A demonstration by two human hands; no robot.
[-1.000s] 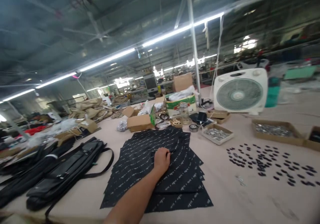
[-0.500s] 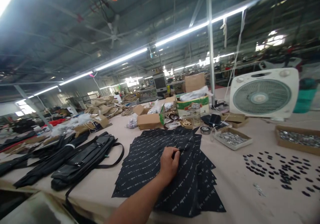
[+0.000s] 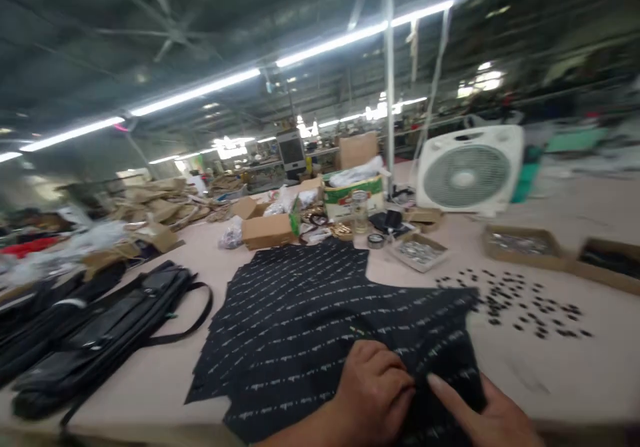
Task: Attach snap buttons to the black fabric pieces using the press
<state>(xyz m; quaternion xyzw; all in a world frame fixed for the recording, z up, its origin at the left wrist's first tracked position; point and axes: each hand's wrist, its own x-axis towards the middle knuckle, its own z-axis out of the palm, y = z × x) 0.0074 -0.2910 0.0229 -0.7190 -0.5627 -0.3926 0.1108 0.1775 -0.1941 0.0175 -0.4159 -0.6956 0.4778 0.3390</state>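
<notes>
A stack of black fabric pieces [image 3: 260, 307] with rows of small white print lies on the table in front of me. The top fabric piece [image 3: 320, 347] is turned so that one end reaches to the right, partly over black discs. My left hand [image 3: 375, 390] is closed on this piece near its front edge, fingers curled. My right hand [image 3: 493, 410] grips its right part, thumb on top and the other fingers mostly hidden beneath. A small yellowish-green mark [image 3: 359, 331] shows on the cloth just above my left hand.
Many small black discs [image 3: 510, 300] are scattered at right, near a tray of metal parts [image 3: 419, 252] and cardboard trays [image 3: 523, 244]. A white box fan [image 3: 467, 174] stands behind. Black bags [image 3: 115, 320] lie at left; a cardboard box [image 3: 267, 231] and glass jar [image 3: 360, 214] are farther back.
My right hand has come into view and holds the top fabric piece. That piece has swung out to the right, and my left hand has moved nearer and rightward. The view has turned right.
</notes>
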